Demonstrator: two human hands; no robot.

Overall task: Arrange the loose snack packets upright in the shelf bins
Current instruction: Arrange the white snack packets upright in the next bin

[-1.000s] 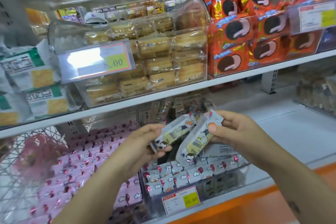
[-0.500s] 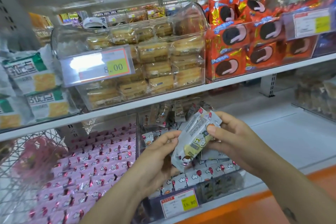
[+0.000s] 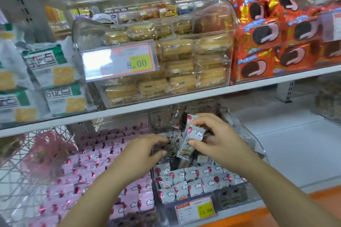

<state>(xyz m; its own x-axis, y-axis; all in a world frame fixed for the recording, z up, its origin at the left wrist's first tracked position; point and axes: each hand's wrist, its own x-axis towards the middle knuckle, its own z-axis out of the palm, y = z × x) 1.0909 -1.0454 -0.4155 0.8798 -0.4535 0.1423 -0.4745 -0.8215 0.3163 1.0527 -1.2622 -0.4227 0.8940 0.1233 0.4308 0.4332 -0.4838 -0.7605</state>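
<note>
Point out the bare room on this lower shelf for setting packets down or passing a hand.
Widest: the bare white shelf right of the clear bin, behind the orange edge. Inside that bin, a dark gap behind the grey packet rows. Crowded: the pink packets and the upper shelf.

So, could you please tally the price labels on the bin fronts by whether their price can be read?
Readable price: 2, the 8.00 label and the 15.80 label
Price not readable: 1, the label cut off at the right edge
Total: 3
</note>
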